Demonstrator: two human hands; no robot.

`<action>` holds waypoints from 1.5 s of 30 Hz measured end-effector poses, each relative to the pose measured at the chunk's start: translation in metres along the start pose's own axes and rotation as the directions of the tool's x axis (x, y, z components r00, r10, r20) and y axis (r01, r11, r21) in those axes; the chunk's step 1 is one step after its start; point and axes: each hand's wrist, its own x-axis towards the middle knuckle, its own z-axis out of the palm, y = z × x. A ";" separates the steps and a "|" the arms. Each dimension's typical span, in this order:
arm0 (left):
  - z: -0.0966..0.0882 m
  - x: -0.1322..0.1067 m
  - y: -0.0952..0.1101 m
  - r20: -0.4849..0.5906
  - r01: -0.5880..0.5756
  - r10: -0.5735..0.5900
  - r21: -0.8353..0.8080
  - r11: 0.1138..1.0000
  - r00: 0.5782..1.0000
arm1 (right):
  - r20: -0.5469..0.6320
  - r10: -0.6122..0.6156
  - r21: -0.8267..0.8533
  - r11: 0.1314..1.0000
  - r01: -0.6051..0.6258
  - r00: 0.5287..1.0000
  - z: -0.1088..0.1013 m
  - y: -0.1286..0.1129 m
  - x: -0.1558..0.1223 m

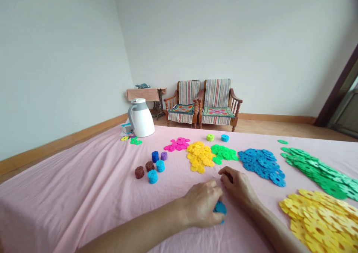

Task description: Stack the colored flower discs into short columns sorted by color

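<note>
Head view: your left hand point(203, 204) is on your side of the middle yellow pile point(200, 157), over the pink cloth point(112, 208), its thumb and fingers pinching blue snowflake discs point(220, 208). Those discs sit nearer you than that pile and a little to its right, partly hidden by your grip, so you cannot count them. Your right hand point(237, 186) is also nearer you than the pile and to its right, its fingers curled; you cannot tell whether the tips press together or hold anything.

Taking that middle yellow pile as your mark, the small green pile point(225, 153) adjoins its right side, the blue pile point(262, 164) lies farther right, and the long green spread point(319, 171) well to the right. Your large yellow pile point(321, 219) is to its right and closer to you. On its left, slightly farther back, lies the pink pile point(177, 144). More to its left you have upright disc stacks: one dark blue stack point(155, 156), one purple stack point(164, 155), two brown stacks point(139, 172) and two light-blue stacks point(152, 176). Just behind it stands a lime stack point(210, 137); behind and left, a white-and-grey jug point(143, 122).
</note>
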 end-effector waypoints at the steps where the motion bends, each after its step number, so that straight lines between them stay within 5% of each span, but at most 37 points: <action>1: 0.002 0.001 0.000 -0.011 -0.006 0.006 0.017 1.000 1.000 | 0.000 0.001 -0.002 1.000 -0.001 1.000 0.000 0.001 0.000; 5: -0.003 0.000 -0.001 -0.039 -0.023 0.025 0.042 0.999 0.999 | 0.008 0.013 -0.010 1.000 -0.013 1.000 0.000 0.001 -0.001; 9: -0.031 -0.017 -0.015 -0.140 0.037 -0.038 -0.013 0.999 0.989 | 0.010 0.031 -0.017 0.999 -0.031 0.999 -0.003 -0.003 -0.002; 14: -0.076 -0.054 -0.064 -0.276 0.273 -0.263 -0.003 0.962 0.924 | 0.018 0.047 -0.023 0.999 -0.046 0.999 -0.004 -0.007 -0.002; 19: -0.098 -0.087 -0.110 -0.298 0.385 -0.370 -0.009 0.923 0.880 | 0.016 0.040 -0.050 0.998 -0.039 0.999 -0.002 -0.005 -0.001; 27: -0.092 -0.098 -0.132 -0.255 0.404 -0.388 0.009 0.915 0.885 | 0.020 0.040 -0.048 0.998 -0.039 0.999 -0.003 -0.006 -0.002; 45: -0.098 -0.098 -0.123 -0.198 0.397 -0.397 -0.041 0.917 0.896 | 0.046 0.059 -0.028 0.998 -0.057 0.997 -0.003 -0.006 -0.002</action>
